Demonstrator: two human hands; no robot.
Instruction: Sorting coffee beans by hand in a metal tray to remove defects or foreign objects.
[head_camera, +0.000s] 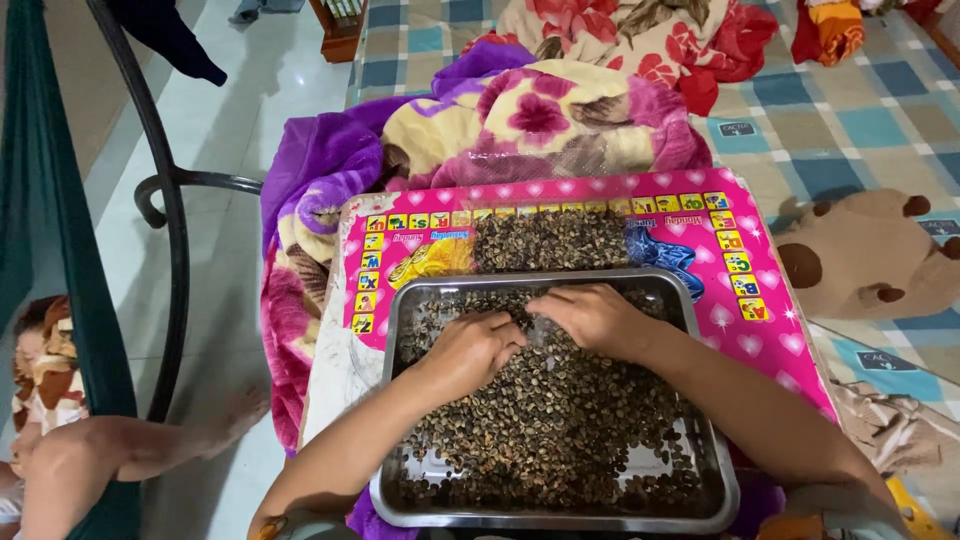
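A rectangular metal tray (718, 470) sits in front of me, filled with several small dark brown seeds or husks (560, 420). My left hand (470, 350) rests palm down on the seeds near the tray's far left, fingers curled. Beside it, my right hand (595, 315) also lies on the seeds at the far middle, fingers bent toward the left hand. The fingertips of both hands nearly meet. Beyond the tray, a separate pile of the same seeds (550, 240) lies on a pink children's board (770, 330) with picture tiles along its edges.
A floral blanket (520, 120) is bunched behind the board on a checkered mat (850, 130). A brown plush toy (865, 260) lies at the right. A black metal frame (175, 220) and green hammock cloth (40, 220) hang at left, above another person's limb (120, 445).
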